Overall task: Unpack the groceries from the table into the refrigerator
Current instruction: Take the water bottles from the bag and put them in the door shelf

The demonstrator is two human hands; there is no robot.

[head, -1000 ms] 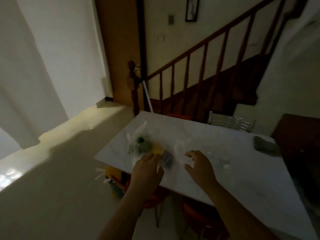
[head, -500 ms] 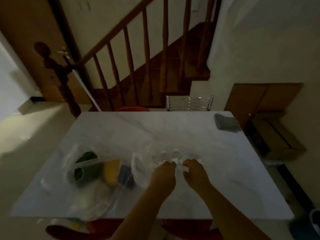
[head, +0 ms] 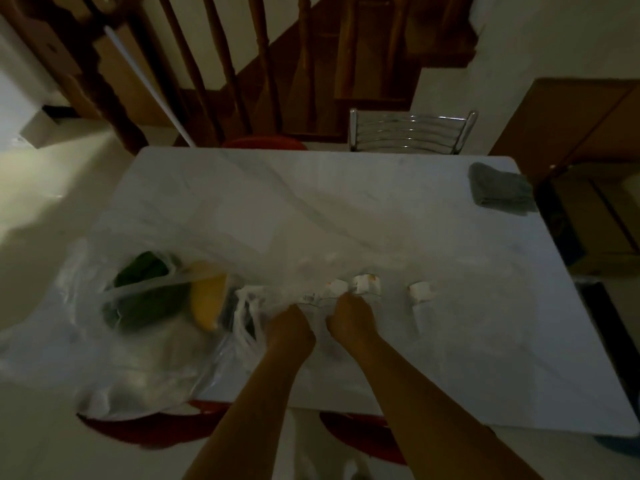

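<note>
A white marble table [head: 381, 209] holds a clear plastic bag [head: 138, 351] at its left, with green vegetables [head: 145, 292] and a yellow item [head: 207, 299] inside. Three small white bottles stand right of the bag. My left hand [head: 289, 327] is curled shut at the bag's right edge, around a blurred small bottle [head: 308, 299]. My right hand [head: 351, 318] is fisted on one small white bottle [head: 336, 289]. A second bottle [head: 367, 284] touches my right hand's fingers. A third bottle [head: 420, 292] stands apart to the right.
A folded grey cloth [head: 498, 188] lies at the table's far right corner. A metal chair [head: 412, 131] and a red stool [head: 263, 142] stand behind the table, red stools [head: 356, 431] under its near edge. Cardboard boxes [head: 595, 216] sit right, a wooden stair railing [head: 221, 64] behind.
The view has tilted down and closed in on the table. Both hands moved right from the bag to the small bottles and closed into fists.
</note>
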